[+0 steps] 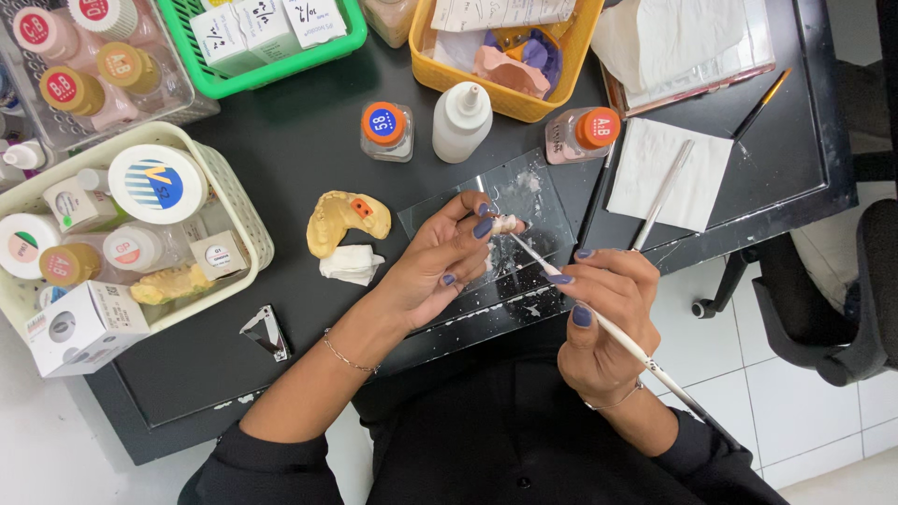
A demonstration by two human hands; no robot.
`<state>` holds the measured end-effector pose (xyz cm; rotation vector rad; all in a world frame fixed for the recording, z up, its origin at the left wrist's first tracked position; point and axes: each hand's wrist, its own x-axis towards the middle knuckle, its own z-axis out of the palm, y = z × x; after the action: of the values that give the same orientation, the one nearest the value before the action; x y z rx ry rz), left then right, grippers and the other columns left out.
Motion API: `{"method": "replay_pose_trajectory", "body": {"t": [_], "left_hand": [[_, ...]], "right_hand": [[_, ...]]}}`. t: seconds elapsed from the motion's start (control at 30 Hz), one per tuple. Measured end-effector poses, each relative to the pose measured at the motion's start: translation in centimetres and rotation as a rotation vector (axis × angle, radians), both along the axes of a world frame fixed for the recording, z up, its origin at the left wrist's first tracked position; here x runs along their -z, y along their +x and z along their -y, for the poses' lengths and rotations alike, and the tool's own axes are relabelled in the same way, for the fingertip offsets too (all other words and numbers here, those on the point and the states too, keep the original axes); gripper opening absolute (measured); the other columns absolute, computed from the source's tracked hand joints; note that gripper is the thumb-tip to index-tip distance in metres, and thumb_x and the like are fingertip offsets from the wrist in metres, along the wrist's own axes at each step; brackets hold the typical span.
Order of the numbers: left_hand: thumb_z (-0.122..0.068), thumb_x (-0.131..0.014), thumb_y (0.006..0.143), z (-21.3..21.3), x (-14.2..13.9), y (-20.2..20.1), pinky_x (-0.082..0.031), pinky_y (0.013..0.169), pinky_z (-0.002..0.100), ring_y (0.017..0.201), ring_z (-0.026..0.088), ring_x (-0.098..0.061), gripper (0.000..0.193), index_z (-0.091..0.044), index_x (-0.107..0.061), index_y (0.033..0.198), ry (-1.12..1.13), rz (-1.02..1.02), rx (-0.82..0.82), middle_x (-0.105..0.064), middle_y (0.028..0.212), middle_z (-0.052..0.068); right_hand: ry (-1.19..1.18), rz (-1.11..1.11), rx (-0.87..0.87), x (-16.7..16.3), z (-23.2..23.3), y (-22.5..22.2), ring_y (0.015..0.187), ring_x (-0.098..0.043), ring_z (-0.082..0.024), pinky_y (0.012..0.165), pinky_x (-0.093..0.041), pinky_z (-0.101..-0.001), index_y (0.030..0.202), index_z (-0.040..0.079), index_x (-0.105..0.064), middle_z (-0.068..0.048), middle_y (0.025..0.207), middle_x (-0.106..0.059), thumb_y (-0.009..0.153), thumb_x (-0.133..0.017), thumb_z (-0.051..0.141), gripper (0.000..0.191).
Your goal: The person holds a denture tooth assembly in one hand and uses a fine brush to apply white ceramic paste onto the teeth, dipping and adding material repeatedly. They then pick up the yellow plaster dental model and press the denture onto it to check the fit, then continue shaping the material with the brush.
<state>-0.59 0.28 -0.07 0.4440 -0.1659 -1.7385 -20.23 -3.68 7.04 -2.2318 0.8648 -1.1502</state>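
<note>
Left hand pinches a small pale tooth piece between thumb and fingertips, above the glass slab. Right hand grips a thin white brush, held like a pen; its tip touches the tooth piece. The brush handle runs down and right past the wrist.

Slab lies on the dark table, smeared with white paste near the hands. Just left of the left hand: a yellow cast with an orange spot, and a crumpled tissue touching its lower edge. A small metal clip lies near the table's front edge, well apart from the hands.

Behind the slab, in a row: orange-capped jar, white squeeze bottle, second orange-capped jar lying tilted (cap toward the right). A folded napkin sits to the right with a silver tool across it; a pencil lies beyond.

Baskets crowd the far and left sides: cream basket with jars and tubs, green basket, yellow basket holding pink and purple casts. A small white box leans on the cream basket's corner. Nothing lies between the hands and the slab.
</note>
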Motion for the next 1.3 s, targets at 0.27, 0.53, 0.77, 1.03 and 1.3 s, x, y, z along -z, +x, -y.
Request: {"method": "replay_pose_trajectory", "body": {"t": [0.27,0.53,0.77,1.03,1.3], "left_hand": [[-0.016,-0.068,0.103,-0.03,0.19,-0.05,-0.028,0.055,0.018,0.055,0.001,-0.030,0.021,-0.012,-0.055,0.120,-0.009,0.008,-0.009,-0.069,0.123,0.015],[-0.015,-0.069,0.103,-0.01,0.27,-0.05,-0.028,0.054,0.017,0.055,0.001,-0.030,0.022,-0.012,-0.055,0.119,0.005,0.005,-0.005,-0.070,0.122,0.014],[-0.016,-0.068,0.103,-0.01,0.12,-0.08,-0.028,0.053,0.017,0.054,0.001,-0.030,0.021,-0.012,-0.054,0.119,0.013,0.010,-0.005,-0.070,0.122,0.015],[-0.017,-0.067,0.104,0.03,-0.06,0.00,-0.028,0.053,0.017,0.053,0.000,-0.030,0.021,-0.012,-0.054,0.119,0.007,0.007,0.002,-0.070,0.122,0.015],[-0.017,-0.068,0.104,0.05,-0.11,0.02,-0.028,0.054,0.017,0.054,0.000,-0.030,0.022,-0.012,-0.054,0.120,0.005,0.015,-0.001,-0.070,0.123,0.016]], "right_hand": [[0.010,-0.013,-0.014,0.06,0.04,0.02,0.115,-0.060,-0.029,0.096,-0.050,-0.0364,0.111,0.003,-0.064,-0.011,0.106,-0.072,0.112,-0.051,0.023,0.024],[0.009,-0.016,-0.018,-0.10,0.09,0.04,0.115,-0.060,-0.028,0.097,-0.051,-0.0356,0.111,0.003,-0.064,-0.010,0.105,-0.072,0.112,-0.051,0.022,0.023],[0.015,-0.019,-0.008,0.04,0.02,-0.03,0.115,-0.060,-0.028,0.097,-0.050,-0.0361,0.111,0.003,-0.065,-0.011,0.106,-0.072,0.111,-0.053,0.022,0.022],[0.013,0.010,-0.017,0.31,-0.01,-0.17,0.117,-0.061,-0.028,0.098,-0.050,-0.0361,0.111,0.004,-0.064,-0.011,0.106,-0.071,0.112,-0.052,0.023,0.023],[0.009,0.039,-0.005,0.49,-0.08,-0.14,0.117,-0.061,-0.027,0.097,-0.051,-0.0348,0.111,0.004,-0.063,-0.010,0.104,-0.071,0.111,-0.053,0.022,0.020]]}}
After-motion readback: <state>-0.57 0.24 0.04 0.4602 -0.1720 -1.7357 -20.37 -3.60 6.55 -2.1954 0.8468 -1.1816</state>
